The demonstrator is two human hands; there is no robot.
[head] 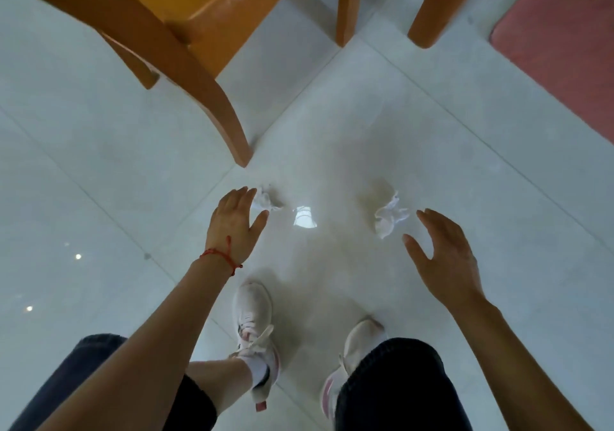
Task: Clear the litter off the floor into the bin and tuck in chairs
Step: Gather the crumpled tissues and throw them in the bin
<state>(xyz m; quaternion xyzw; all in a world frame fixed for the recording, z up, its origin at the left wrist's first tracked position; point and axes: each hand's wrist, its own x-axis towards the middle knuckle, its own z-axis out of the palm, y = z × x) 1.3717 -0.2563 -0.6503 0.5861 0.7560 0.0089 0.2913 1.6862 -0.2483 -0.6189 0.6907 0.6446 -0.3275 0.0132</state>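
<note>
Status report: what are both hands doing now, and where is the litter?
Left hand open, fingertips at left tissue. Right hand open, short of right tissue. Both tissues on floor. Chair leg close to left tissue.

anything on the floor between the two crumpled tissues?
Head view: only bare tile between the left tissue and the right tissue, with a bright light reflection on it. No other litter there.
</note>
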